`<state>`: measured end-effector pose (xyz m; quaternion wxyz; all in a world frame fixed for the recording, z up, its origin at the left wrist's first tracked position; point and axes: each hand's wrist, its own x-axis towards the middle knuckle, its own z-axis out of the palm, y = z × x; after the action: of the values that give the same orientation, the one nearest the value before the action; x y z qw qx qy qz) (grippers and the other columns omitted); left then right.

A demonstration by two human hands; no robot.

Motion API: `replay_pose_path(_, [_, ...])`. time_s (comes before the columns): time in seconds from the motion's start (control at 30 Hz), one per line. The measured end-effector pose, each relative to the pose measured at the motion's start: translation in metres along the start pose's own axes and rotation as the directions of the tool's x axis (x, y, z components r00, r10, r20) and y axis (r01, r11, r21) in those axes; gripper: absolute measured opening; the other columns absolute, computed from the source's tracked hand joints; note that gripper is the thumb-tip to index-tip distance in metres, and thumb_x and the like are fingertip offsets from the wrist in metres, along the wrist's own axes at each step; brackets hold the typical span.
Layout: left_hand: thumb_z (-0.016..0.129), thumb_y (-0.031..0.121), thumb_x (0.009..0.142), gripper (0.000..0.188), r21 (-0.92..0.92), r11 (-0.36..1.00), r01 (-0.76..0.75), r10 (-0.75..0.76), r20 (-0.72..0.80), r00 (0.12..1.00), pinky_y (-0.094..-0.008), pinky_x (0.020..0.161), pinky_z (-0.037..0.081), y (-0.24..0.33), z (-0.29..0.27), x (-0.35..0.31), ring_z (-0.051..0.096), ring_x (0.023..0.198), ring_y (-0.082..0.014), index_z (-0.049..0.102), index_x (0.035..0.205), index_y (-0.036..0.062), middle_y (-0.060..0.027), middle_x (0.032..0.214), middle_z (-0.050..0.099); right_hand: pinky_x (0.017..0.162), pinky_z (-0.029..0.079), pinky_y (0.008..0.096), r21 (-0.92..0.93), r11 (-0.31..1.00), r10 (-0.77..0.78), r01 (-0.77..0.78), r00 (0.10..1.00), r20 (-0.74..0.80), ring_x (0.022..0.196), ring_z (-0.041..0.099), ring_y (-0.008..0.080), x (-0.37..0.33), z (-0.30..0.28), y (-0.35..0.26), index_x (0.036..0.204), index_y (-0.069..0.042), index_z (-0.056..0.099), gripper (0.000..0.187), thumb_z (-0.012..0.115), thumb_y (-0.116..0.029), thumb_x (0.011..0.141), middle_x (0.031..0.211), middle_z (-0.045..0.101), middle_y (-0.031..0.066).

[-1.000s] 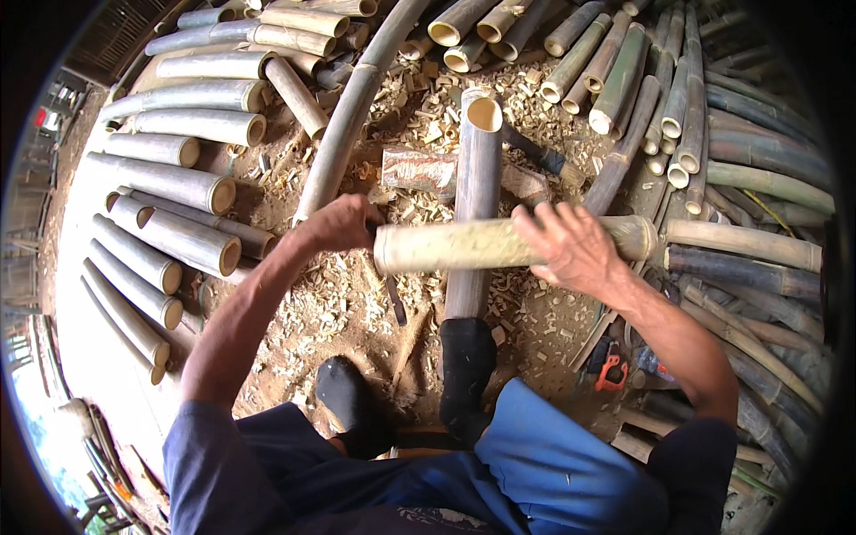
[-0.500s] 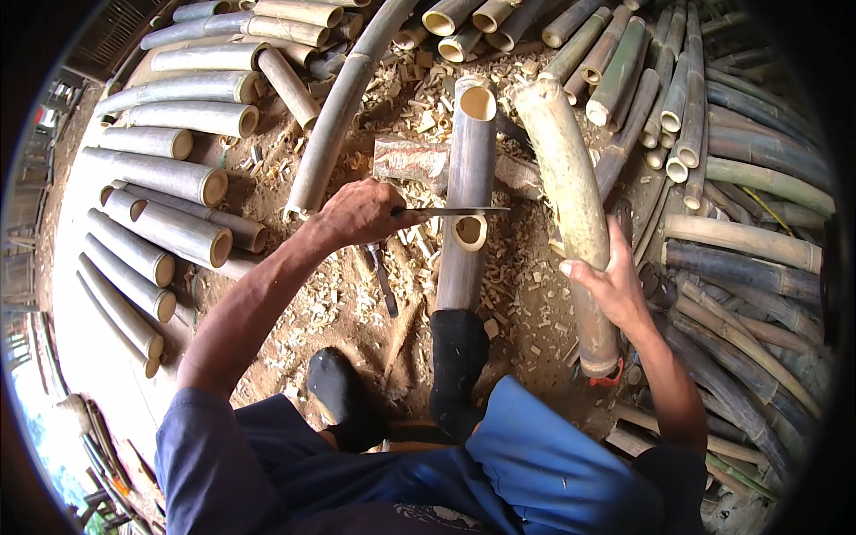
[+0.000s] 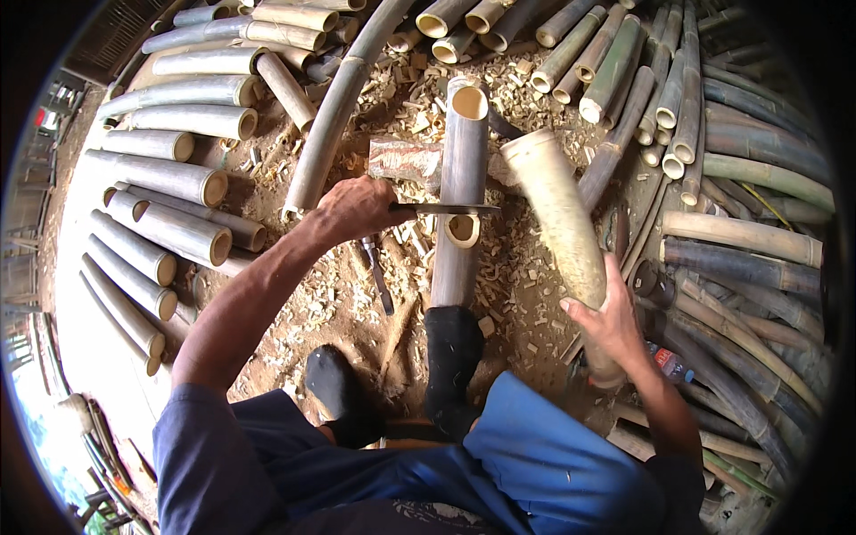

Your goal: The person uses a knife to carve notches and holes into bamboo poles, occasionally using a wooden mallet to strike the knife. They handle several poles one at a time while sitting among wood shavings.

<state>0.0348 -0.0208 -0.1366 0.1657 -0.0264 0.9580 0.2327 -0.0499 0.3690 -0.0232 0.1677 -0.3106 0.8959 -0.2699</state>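
My left hand (image 3: pixel 357 207) is closed on the handle of a narrow dark knife (image 3: pixel 446 209). Its blade lies across a grey bamboo tube (image 3: pixel 465 165), just beyond a cut hole in the tube's side. A second opening shows at the tube's far end. To the right, my right hand (image 3: pixel 611 312) grips a thick, pale bamboo club (image 3: pixel 562 223), blurred by motion and apart from the tube. My dark-socked right foot (image 3: pixel 453 357) presses against the near end of the tube. The knife's handle is mostly hidden in my left fist.
A chisel-like tool (image 3: pixel 378 278) lies among wood chips (image 3: pixel 312 299) left of the tube. A flat wood block (image 3: pixel 406 160) lies beneath it. Rows of cut bamboo (image 3: pixel 169 178) line the left; more bamboo (image 3: pixel 749 232) is piled right. A plastic bottle (image 3: pixel 673 364) lies by my right forearm.
The club's far end has dropped and swung slightly left, and its near end has shifted, uncovering the bottle. The knife stays across the tube, by the hole.
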Motion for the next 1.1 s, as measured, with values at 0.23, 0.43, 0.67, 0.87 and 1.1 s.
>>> replay_pose_path(0.23, [0.065, 0.048, 0.094, 0.04, 0.011, 0.997, 0.07, -0.071, 0.091, 0.993, -0.0362, 0.055, 0.054, 0.001, -0.006, 0.002, 0.061, 0.05, -0.0163, 0.078, 0.091, 0.0099, -0.0048, 0.061, 0.067, 0.092, 0.055, 0.0439, -0.087, 0.929, 0.368, -0.359, 0.881, 0.298, 0.098, 0.067, 0.0329, 0.004, -0.017, -0.014, 0.138, 0.001, 0.038, 0.079, 0.079, -0.021, 0.074, 0.121, 0.06, 0.0265])
replay_pose_path(0.43, [0.067, 0.048, 0.093, 0.039, 0.021, 1.0, 0.023, -0.025, 0.096, 0.995, -0.037, 0.054, 0.052, 0.005, -0.008, 0.007, 0.061, 0.05, -0.0167, 0.078, 0.089, 0.01, -0.0052, 0.06, 0.066, 0.088, 0.057, 0.0417, -0.012, 0.919, 0.388, -0.394, 0.9, 0.199, 0.098, 0.067, 0.0292, -0.012, -0.006, 0.004, 0.132, 0.001, 0.046, 0.073, 0.08, -0.024, 0.073, 0.122, 0.06, 0.0234])
replay_pose_path(0.67, [0.067, 0.053, 0.091, 0.046, -0.042, 0.998, 0.051, -0.044, 0.148, 0.988, -0.0375, 0.052, 0.05, 0.0, -0.009, 0.009, 0.057, 0.047, -0.0168, 0.077, 0.087, 0.0076, -0.0048, 0.058, 0.063, 0.081, 0.054, 0.0463, 0.024, 1.0, 0.018, -0.012, 0.964, -0.264, 0.096, 0.067, 0.0362, -0.02, 0.01, 0.014, 0.127, -0.003, 0.046, 0.065, 0.077, -0.017, 0.072, 0.116, 0.065, 0.0205])
replay_pose_path(0.87, [0.066, 0.055, 0.091, 0.052, -0.017, 0.997, 0.074, -0.067, 0.255, 0.965, -0.037, 0.05, 0.047, -0.004, -0.014, 0.012, 0.055, 0.047, -0.0166, 0.077, 0.087, 0.0053, -0.0045, 0.059, 0.063, 0.086, 0.057, 0.0442, -0.057, 0.897, 0.439, -0.438, 0.871, 0.22, 0.095, 0.068, 0.0326, -0.003, -0.02, -0.001, 0.128, -0.004, 0.045, 0.067, 0.077, -0.022, 0.072, 0.117, 0.064, 0.0205])
replay_pose_path(1.1, [0.064, 0.058, 0.091, 0.052, -0.085, 0.986, 0.143, -0.101, 0.373, 0.922, -0.0386, 0.051, 0.048, -0.003, -0.011, 0.024, 0.056, 0.049, -0.0159, 0.076, 0.082, 0.0079, -0.0039, 0.064, 0.065, 0.088, 0.055, 0.0452, -0.065, 0.799, 0.58, -0.598, 0.736, 0.35, 0.095, 0.067, 0.0326, -0.008, -0.006, -0.005, 0.14, -0.003, 0.036, 0.085, 0.078, -0.02, 0.068, 0.107, 0.064, 0.0227])
